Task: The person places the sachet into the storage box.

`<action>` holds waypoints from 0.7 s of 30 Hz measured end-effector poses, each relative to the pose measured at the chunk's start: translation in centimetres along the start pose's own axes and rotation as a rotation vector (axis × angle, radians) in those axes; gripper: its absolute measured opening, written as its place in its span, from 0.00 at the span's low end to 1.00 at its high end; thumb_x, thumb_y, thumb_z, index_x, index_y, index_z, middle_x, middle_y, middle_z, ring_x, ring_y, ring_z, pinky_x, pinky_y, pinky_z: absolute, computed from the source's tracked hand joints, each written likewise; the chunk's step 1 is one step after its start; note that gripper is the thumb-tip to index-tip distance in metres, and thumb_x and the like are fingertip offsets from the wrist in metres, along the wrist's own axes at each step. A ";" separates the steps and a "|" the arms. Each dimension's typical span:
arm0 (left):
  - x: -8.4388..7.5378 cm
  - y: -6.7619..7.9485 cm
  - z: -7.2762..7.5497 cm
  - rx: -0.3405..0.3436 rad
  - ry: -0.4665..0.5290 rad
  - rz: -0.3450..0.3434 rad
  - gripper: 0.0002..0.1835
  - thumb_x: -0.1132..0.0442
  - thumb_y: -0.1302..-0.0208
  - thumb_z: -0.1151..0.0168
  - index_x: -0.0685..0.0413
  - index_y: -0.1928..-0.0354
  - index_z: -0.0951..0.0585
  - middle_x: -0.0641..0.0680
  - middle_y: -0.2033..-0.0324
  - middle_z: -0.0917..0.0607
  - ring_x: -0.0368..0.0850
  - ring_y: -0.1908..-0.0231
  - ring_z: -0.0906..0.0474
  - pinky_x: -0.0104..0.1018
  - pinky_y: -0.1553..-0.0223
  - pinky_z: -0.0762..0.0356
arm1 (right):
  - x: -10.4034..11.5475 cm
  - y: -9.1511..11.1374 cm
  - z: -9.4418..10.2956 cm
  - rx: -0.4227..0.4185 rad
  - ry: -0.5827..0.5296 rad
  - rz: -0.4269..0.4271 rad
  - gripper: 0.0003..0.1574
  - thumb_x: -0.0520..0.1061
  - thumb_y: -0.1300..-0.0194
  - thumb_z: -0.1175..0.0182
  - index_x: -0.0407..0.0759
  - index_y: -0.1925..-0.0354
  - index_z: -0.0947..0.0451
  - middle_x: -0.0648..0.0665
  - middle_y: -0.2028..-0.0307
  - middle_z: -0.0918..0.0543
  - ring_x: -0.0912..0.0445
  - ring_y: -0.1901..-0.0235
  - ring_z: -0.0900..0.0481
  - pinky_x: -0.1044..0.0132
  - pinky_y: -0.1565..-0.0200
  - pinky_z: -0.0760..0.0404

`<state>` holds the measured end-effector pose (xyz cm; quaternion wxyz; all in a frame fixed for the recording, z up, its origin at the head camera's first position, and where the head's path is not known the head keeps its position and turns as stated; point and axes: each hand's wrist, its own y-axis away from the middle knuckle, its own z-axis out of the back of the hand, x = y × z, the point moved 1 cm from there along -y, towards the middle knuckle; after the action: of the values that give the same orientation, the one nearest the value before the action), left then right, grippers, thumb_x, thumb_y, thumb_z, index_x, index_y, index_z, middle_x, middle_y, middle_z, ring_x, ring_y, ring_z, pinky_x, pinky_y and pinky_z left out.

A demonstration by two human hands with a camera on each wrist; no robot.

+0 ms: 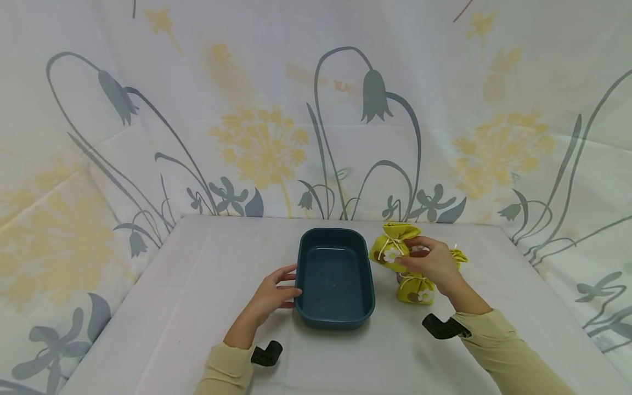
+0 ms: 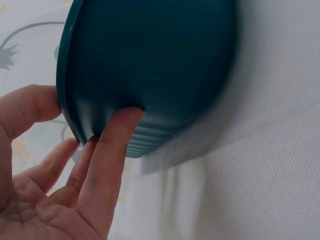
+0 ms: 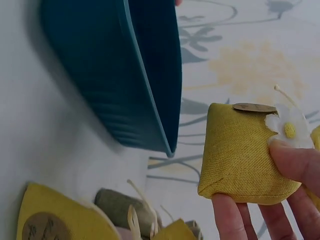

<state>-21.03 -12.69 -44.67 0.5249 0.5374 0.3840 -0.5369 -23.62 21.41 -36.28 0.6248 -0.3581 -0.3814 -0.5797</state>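
On white cloth (image 1: 207, 307), my right hand (image 1: 434, 266) pinches a yellow pouch (image 1: 387, 247) at two o'clock; gentle pressure should suit. My left hand (image 1: 271, 293) grips the bin (image 1: 336, 321) at nine.

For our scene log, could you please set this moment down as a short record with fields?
Container: teal tub, upright on the table
Left hand: grips the tub's left side at the rim
Right hand: pinches a yellow pouch, raised, right of the tub
Lower pouch: yellow, with a white flower, on the table
Partly hidden: yellow fabric behind the right hand
Backdrop: white, with grey and yellow flowers
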 end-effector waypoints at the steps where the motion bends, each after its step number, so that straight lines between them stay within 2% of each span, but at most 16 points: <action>1: 0.0 0.0 0.0 0.002 -0.001 -0.002 0.32 0.70 0.41 0.40 0.55 0.34 0.35 0.64 0.43 0.30 0.53 0.54 0.22 0.47 0.62 0.19 | 0.0 -0.2 -0.2 0.006 -0.003 0.001 0.36 0.47 0.48 0.30 0.31 0.45 0.29 0.31 0.52 0.24 0.48 0.57 0.22 0.60 0.62 0.18; 5: 0.0 -0.1 0.1 0.003 -0.002 -0.002 0.32 0.70 0.41 0.39 0.56 0.34 0.35 0.64 0.43 0.30 0.53 0.53 0.22 0.47 0.63 0.19 | 0.1 -1.1 -1.2 0.039 -0.028 0.006 0.36 0.46 0.48 0.30 0.31 0.45 0.29 0.31 0.54 0.23 0.48 0.58 0.21 0.54 0.61 0.18; 12: 0.0 -0.1 0.0 -0.001 -0.007 0.001 0.32 0.70 0.41 0.39 0.55 0.34 0.35 0.64 0.43 0.30 0.54 0.52 0.23 0.47 0.63 0.19 | 0.8 -2.6 -3.0 0.068 -0.046 0.014 0.34 0.43 0.48 0.30 0.31 0.45 0.29 0.30 0.51 0.23 0.47 0.59 0.20 0.60 0.64 0.18; 15: 0.0 -0.1 0.0 0.002 -0.007 0.002 0.32 0.70 0.41 0.39 0.56 0.34 0.35 0.64 0.43 0.30 0.54 0.53 0.23 0.47 0.63 0.19 | 1.0 -3.3 -3.7 0.079 -0.050 0.001 0.33 0.41 0.48 0.30 0.31 0.46 0.29 0.30 0.52 0.22 0.47 0.61 0.18 0.58 0.62 0.18; 18: 0.0 -0.1 0.1 0.002 -0.005 0.003 0.32 0.70 0.41 0.39 0.56 0.34 0.35 0.64 0.43 0.30 0.54 0.53 0.23 0.47 0.62 0.19 | 1.4 -4.0 -4.4 0.087 -0.054 -0.008 0.32 0.40 0.48 0.30 0.32 0.46 0.28 0.31 0.51 0.23 0.45 0.57 0.19 0.56 0.60 0.18; 21: 0.0 0.0 0.1 0.001 -0.004 0.002 0.32 0.70 0.42 0.39 0.56 0.34 0.35 0.64 0.43 0.30 0.54 0.53 0.23 0.47 0.62 0.19 | 1.7 -4.6 -5.2 0.093 -0.051 -0.018 0.33 0.41 0.49 0.30 0.33 0.46 0.28 0.33 0.49 0.25 0.44 0.53 0.22 0.58 0.60 0.18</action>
<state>-21.08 -12.75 -44.71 0.5260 0.5367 0.3821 -0.5378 -27.84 15.68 -37.12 0.6257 -0.3398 -0.4269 -0.5575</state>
